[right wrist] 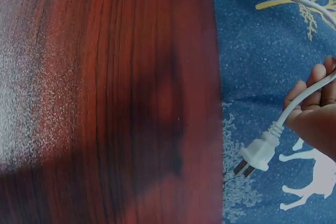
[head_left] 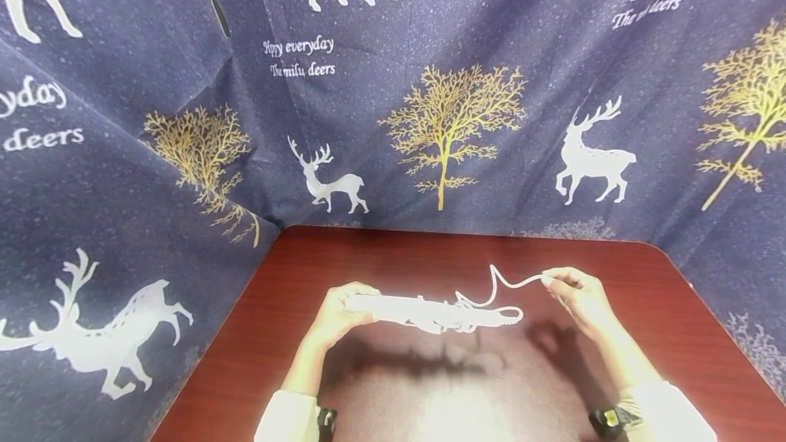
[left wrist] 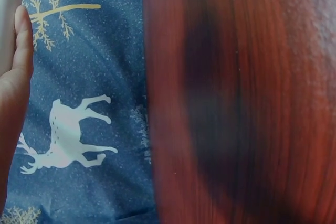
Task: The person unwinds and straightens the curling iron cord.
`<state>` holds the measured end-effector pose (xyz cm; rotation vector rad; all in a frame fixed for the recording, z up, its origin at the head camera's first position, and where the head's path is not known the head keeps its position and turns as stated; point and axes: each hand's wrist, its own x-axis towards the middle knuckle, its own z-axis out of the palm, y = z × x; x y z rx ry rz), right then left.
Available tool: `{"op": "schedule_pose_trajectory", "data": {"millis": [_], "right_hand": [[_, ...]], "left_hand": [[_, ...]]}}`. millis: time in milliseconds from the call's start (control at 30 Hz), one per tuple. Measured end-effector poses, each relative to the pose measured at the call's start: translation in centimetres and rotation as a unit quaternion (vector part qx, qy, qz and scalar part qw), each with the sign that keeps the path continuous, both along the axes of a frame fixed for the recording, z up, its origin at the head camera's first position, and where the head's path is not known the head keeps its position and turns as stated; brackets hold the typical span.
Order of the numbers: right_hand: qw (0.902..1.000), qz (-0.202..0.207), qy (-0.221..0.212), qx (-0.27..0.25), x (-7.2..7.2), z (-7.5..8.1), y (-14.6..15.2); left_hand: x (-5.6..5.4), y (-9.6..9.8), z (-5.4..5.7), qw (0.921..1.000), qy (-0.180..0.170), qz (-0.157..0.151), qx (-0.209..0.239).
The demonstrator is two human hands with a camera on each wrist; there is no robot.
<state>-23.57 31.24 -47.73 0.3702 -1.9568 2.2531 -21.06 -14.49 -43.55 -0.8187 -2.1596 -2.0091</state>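
Note:
A long white corded appliance (head_left: 399,308) is held up off the table, too overexposed for its exact kind to show. My left hand (head_left: 340,309) grips its left end; the left wrist view catches only part of that hand (left wrist: 16,72). Loops of white power cord (head_left: 496,285) lie around the appliance's right half. From there the cord runs up and across to my right hand (head_left: 580,297), which pinches it. In the right wrist view, a white two-prong plug (right wrist: 259,152) hangs just beyond the fingers of the right hand (right wrist: 317,108).
Under both hands is a reddish-brown wood-grain table (head_left: 393,251), with bright glare near its front. Dark blue cloth (head_left: 368,114) printed with deer and trees hangs behind the table and along its sides. Shadows of the hands fall on the tabletop.

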Motion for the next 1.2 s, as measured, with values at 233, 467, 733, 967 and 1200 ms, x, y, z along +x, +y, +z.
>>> {"op": "schedule_pose_trajectory", "data": {"millis": [233,467,733,967,1200], "right_hand": [[0.9756,0.162,0.036,-0.144,1.5,2.0,0.6],[0.9173,0.323,0.098,-0.211,1.8,3.0,1.7],[0.8584,0.434,0.173,-0.213,1.4,2.6,2.5],[0.8484,0.453,0.192,-0.195,1.7,2.9,2.5],[0.8503,0.455,0.197,-0.178,2.1,3.6,2.7]], "left_hand": [[0.1,-0.2,0.1,0.9995,-0.018,0.018,-0.017],[0.0,-0.3,-0.2,0.9995,-0.022,0.022,-0.006],[-0.3,-0.2,-0.6,0.9995,-0.009,0.030,0.005],[-1.3,-0.1,-1.7,0.9984,-0.014,0.054,0.008],[-2.0,-0.3,-2.9,0.9953,-0.024,0.093,0.014]]}}
